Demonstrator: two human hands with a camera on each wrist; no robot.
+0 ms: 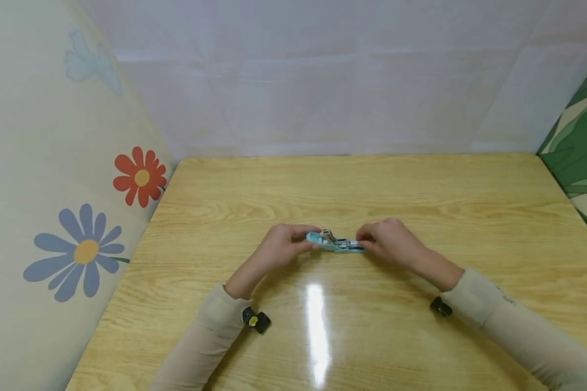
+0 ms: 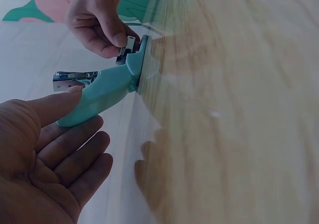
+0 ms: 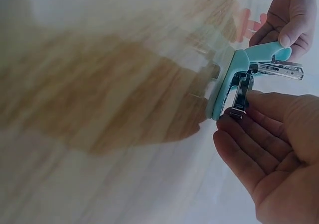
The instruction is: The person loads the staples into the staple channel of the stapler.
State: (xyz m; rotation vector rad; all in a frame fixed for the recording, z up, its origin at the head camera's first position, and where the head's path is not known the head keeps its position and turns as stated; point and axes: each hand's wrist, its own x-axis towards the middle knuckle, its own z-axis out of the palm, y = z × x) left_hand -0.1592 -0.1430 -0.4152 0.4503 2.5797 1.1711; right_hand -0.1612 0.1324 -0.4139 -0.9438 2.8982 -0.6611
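Note:
A teal stapler (image 1: pixel 329 242) lies folded open on the table, its metal parts exposed. My left hand (image 1: pixel 288 244) pinches the end of its teal top cover (image 2: pixel 102 94) between thumb and fingers. At the base end, my right hand (image 1: pixel 388 241) has thumb and fingertips on a metal piece (image 3: pixel 241 94) above the teal base (image 3: pixel 227 89). A second metal arm (image 3: pixel 281 70) juts out from the cover, also visible in the left wrist view. Whether staples lie inside cannot be told.
The wooden table (image 1: pixel 215 195) reaches back to a white cloth (image 1: pixel 293 98). A wall with painted flowers (image 1: pixel 85 252) stands at left, and a green leaf print (image 1: pixel 582 136) at right. Each wrist carries a small black camera (image 1: pixel 256 320).

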